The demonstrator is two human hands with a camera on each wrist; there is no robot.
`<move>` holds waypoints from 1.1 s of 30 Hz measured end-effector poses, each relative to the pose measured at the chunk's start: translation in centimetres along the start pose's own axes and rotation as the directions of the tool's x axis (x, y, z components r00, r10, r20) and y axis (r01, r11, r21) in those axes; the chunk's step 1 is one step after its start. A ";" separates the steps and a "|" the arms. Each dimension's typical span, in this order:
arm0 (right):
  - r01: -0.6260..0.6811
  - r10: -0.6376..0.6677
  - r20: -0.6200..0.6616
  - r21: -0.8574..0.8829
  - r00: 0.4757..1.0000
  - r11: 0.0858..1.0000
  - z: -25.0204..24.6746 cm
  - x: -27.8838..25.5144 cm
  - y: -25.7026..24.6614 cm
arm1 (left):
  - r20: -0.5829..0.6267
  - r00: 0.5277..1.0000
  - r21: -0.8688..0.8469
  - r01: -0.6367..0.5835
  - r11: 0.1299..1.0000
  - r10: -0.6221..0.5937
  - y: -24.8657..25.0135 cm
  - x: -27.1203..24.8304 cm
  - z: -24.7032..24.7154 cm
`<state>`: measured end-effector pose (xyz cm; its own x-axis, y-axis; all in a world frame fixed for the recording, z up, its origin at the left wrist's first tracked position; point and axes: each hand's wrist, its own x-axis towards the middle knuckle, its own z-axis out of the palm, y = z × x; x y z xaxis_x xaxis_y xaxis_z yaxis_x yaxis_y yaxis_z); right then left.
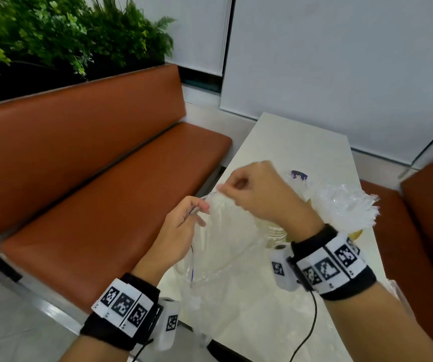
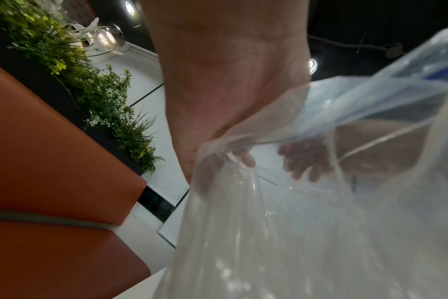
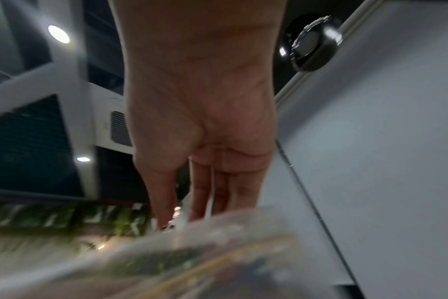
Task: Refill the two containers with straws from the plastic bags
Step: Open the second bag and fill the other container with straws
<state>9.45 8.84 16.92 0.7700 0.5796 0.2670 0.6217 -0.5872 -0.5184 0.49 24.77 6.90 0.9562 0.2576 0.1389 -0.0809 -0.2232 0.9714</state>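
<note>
A large clear plastic bag (image 1: pixel 225 246) is held up over the near end of the white table (image 1: pixel 301 142). My left hand (image 1: pixel 184 220) pinches the bag's top edge at the left, and the bag (image 2: pixel 294 202) fills the left wrist view below that hand (image 2: pixel 225 101). My right hand (image 1: pixel 257 194) pinches the same top edge just to the right. In the blurred right wrist view the right hand (image 3: pixel 200 141) reaches down to clear plastic (image 3: pixel 192 252). A bunch of clear wrapped straws (image 1: pixel 343 207) stands in a container mostly hidden behind my right wrist.
An orange bench (image 1: pixel 92 165) runs along the table's left side, with green plants (image 1: pixel 53 35) behind its backrest. Another orange seat (image 1: pixel 429 231) is at the right. A small blue-printed item (image 1: pixel 299 175) lies on the table beyond my right hand.
</note>
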 end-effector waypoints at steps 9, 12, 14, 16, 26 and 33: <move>-0.243 0.279 0.206 -0.184 0.938 0.952 6.1 -1.9 -2.2 | -0.060 0.996 -0.227 0.048 0.973 -0.063 0.8 -0.6 -0.6; -0.257 0.283 0.205 -0.146 0.937 0.955 6.3 -1.8 -1.4 | -0.067 0.992 -0.202 0.094 0.975 -0.109 0.6 -0.6 -1.1; -0.235 0.262 0.232 -0.137 0.937 0.962 5.6 -2.1 -1.5 | -0.089 0.988 -0.183 0.109 0.977 -0.127 0.5 -0.4 -1.4; -0.213 0.261 0.281 -0.191 0.924 0.958 4.2 -2.3 -1.5 | -0.098 0.987 -0.167 0.109 0.980 -0.127 0.4 -0.3 -1.7; 0.232 0.246 0.519 -0.691 0.819 0.685 2.7 -3.5 -3.1 | -0.007 0.998 -0.066 0.061 0.996 -0.062 1.1 0.9 -1.1; 0.402 0.230 0.590 -0.739 0.774 0.540 5.7 -3.3 -0.8 | -0.032 0.998 -0.055 0.043 0.998 -0.045 1.2 1.2 -1.1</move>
<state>5.57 10.59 11.85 0.6543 0.6467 -0.3919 0.7520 -0.5016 0.4277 1.21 25.78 8.47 0.9493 0.2978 0.1011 -0.0550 -0.1595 0.9857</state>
